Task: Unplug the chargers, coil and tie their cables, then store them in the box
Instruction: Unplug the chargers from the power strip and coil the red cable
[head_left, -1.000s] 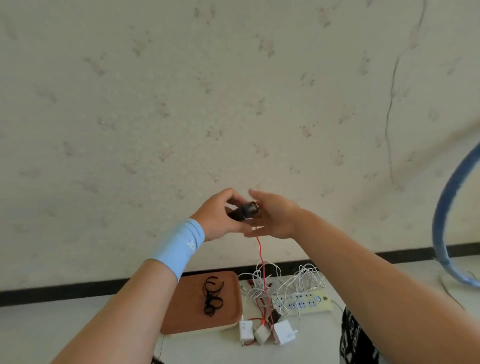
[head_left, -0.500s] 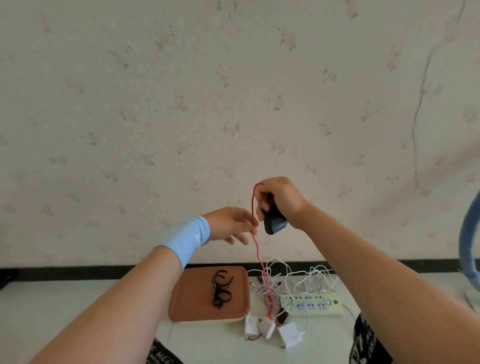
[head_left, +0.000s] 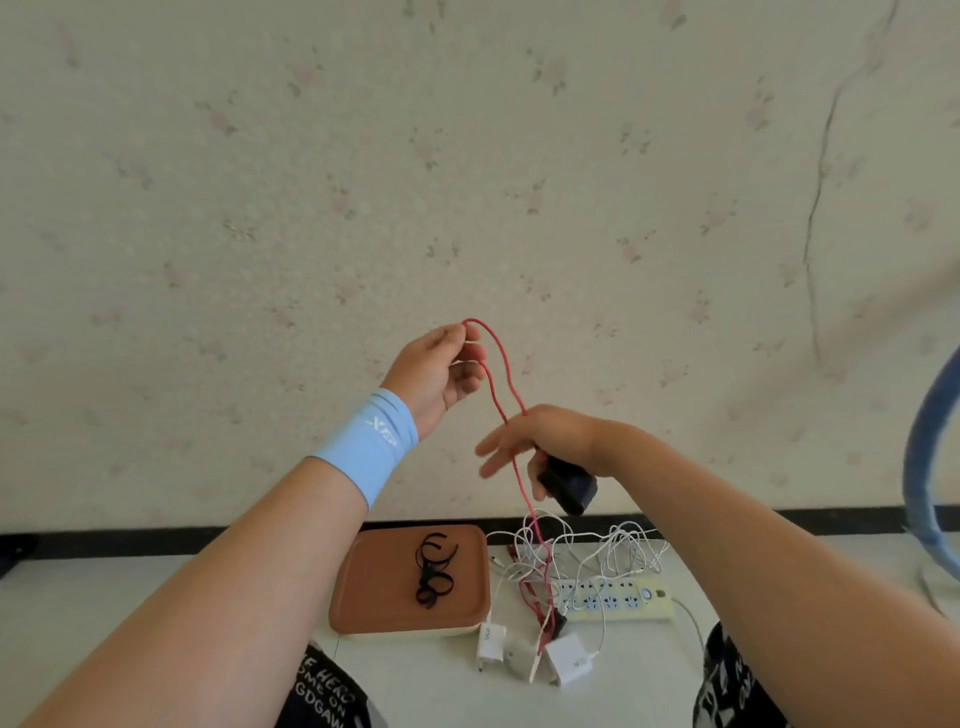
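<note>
A pale wall (head_left: 467, 156) with faint blotches and a long crack at the right fills most of the view, edged at its foot by a dark skirting strip (head_left: 156, 540). Below it a white floor (head_left: 130, 597) is seen. At the far right edge a curved blue hoop (head_left: 922, 457) is partly caught.

Both forearms are raised in front of the wall. On the left wrist a light blue wristband (head_left: 371, 441) is worn. The left hand (head_left: 439, 371) is held highest, its thumb and forefinger pinched shut on the top of a loop of red cable (head_left: 501, 364); the other fingers are loosely curled. From that pinch the cable runs down in two strands to the right hand (head_left: 545, 441), lower and to the right. A black charger (head_left: 569, 486) is gripped against the right palm by the lower fingers, while the forefinger and middle finger are spread out towards the left. One red strand passes behind these fingers and hangs on down into the tangle on the floor.

On the floor, left of centre, a box (head_left: 343, 618) is closed by a brown lid (head_left: 384, 571), and black ties (head_left: 434, 571) lie in a small heap on the lid. Just right of the box a power strip (head_left: 613, 600) lies flat, with white cables (head_left: 608, 545) piled loosely over and behind it. Nearer, three white chargers (head_left: 569, 660) lie close together, beside the box's near right corner. Black printed fabric (head_left: 324, 696) is seen at the bottom edge.
</note>
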